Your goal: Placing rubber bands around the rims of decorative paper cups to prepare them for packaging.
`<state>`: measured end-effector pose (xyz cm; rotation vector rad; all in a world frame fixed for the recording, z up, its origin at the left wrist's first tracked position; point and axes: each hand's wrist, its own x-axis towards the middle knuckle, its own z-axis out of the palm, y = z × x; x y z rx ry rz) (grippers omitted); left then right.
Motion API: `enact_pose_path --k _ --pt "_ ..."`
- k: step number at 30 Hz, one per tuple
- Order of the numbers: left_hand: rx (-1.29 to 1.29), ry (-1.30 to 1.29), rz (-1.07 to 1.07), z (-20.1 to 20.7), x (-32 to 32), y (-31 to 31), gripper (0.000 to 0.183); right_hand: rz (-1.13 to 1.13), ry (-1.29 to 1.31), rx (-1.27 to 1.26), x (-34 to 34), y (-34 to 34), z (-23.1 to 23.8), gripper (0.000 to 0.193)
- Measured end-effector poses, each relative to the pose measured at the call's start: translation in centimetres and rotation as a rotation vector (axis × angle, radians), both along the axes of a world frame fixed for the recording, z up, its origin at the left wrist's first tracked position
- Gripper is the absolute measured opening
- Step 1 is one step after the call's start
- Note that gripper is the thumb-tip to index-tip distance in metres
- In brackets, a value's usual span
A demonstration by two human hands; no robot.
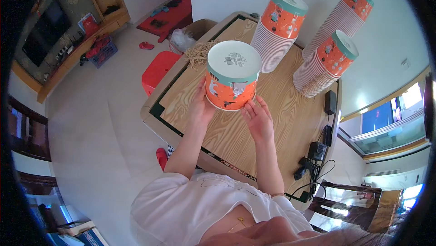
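An orange paper tub [229, 94] with a green band and a white base is upside down, base up, above the wooden tabletop [236, 132]. My left hand [201, 106] grips its left side, the fingers partly hidden behind it. At the lower right rim, my right hand [259, 119] holds the tub with its fingertips. Just beyond the tub, a loose bundle of beige string [200, 55] lies by the table's left edge. A tall stack of matching upturned tubs [278, 30] stands behind to the right.
Two more stacks of tubs, a nearer one [326, 64] and a farther one [338, 19], stand along the right side by the wall. Black adapters [317, 150] and tangled cables [314, 173] lie at the right edge. A red stool [159, 71] stands left of the table.
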<state>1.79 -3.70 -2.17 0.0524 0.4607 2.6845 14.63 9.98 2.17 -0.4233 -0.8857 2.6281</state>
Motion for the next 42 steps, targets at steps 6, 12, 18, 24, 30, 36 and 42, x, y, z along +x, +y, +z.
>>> enact_pose_path --k 6,12,18,24,30,36,42 --pt "0.024 0.015 -0.115 -0.6 0.0 0.2 0.038 -0.059 -0.003 -0.046 -1.4 0.5 -2.1 0.029" --pt "0.012 -0.001 -0.172 -0.8 0.7 0.6 0.039 -0.036 -0.058 -0.024 -2.3 1.5 -5.0 0.009" --pt "0.04 -0.018 -0.166 -1.0 0.7 0.6 0.038 0.016 -0.142 0.089 -2.0 1.6 -5.9 0.013" --pt "0.042 0.109 -0.174 0.2 1.4 0.4 0.039 0.011 -0.204 0.082 -2.4 1.8 -5.2 0.013" --pt "-0.055 0.078 -0.26 1.7 1.5 2.9 0.032 -0.019 -0.148 0.17 -1.5 6.2 -5.1 0.011" --pt "-0.102 0.312 -0.449 11.4 -1.0 12.5 0.044 -0.195 0.073 0.449 0.4 15.2 6.4 0.013" --pt "-0.332 0.633 -0.365 22.2 -2.7 27.5 0.051 -0.268 0.138 0.5 1.9 29.6 16.7 0.01"
